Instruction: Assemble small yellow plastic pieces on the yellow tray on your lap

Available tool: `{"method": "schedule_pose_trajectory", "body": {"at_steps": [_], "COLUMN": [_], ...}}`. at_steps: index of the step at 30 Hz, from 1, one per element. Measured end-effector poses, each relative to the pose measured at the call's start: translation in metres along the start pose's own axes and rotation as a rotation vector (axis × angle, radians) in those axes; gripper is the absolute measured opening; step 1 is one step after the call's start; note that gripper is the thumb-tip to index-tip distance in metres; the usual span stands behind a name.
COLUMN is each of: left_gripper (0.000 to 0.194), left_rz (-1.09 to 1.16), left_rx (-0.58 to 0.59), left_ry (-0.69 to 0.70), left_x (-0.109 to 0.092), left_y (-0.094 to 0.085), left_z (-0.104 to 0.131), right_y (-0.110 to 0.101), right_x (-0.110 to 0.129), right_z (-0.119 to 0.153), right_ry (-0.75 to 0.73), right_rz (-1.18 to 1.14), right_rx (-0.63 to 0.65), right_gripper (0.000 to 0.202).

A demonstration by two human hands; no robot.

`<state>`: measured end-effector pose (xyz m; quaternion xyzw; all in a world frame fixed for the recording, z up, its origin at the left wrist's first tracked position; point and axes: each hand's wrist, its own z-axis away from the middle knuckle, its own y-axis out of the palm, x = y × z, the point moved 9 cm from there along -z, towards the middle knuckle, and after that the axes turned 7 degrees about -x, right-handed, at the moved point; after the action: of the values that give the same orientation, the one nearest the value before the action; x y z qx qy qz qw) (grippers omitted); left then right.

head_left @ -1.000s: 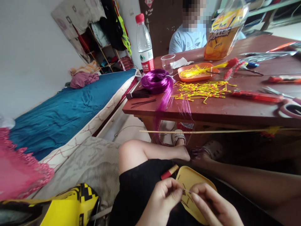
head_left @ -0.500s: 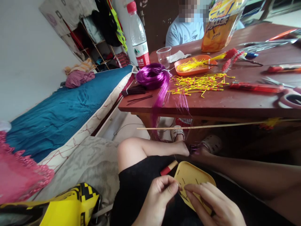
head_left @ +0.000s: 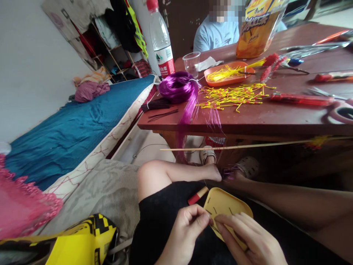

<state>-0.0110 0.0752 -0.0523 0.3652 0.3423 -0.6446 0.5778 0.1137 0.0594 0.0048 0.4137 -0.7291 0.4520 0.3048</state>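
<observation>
A yellow tray (head_left: 237,202) with several small dark pieces lies on the dark cloth over the lap. Above its left edge, my left hand (head_left: 190,228) is closed, thumb against forefinger, on something too small to make out. My right hand (head_left: 245,235) is just to the right, over the tray's lower part, fingertips pinched close to the left ones; what they hold, if anything, is hidden. A red and tan tube (head_left: 198,195) rests beside the tray's upper left corner.
The red-brown table (head_left: 248,119) ahead bears purple strands (head_left: 179,88), yellow stems (head_left: 234,96), an orange dish (head_left: 230,73), bottles and scissors. A thin stick (head_left: 220,148) crosses before its edge. A person (head_left: 216,35) sits beyond. A bed (head_left: 68,125) is at left.
My right fingertips have moved slightly left, closer to my left hand. The view has shifted a little, so the table's things appear slightly higher.
</observation>
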Motion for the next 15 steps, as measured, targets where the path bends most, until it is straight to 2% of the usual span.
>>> {"method": "schedule_pose_trajectory", "body": {"at_steps": [7, 12, 15], "left_gripper": [0.031, 0.033, 0.033], "left_rz": [-0.074, -0.232, -0.311], "left_rx": [0.012, -0.021, -0.046], "left_ry": [0.046, 0.182, 0.252], "left_x": [-0.01, -0.024, -0.028], "left_y": [0.002, 0.002, 0.001], "left_z": [0.001, 0.003, 0.004], "right_y": [-0.001, 0.002, 0.003], "right_x": [0.006, 0.012, 0.009], "right_z": [-0.003, -0.002, 0.001], "right_ry": [-0.082, -0.196, -0.149], "right_rz": [0.074, 0.128, 0.136], "right_rx": [0.01, 0.058, 0.057], "right_gripper": [0.015, 0.01, 0.011]}}
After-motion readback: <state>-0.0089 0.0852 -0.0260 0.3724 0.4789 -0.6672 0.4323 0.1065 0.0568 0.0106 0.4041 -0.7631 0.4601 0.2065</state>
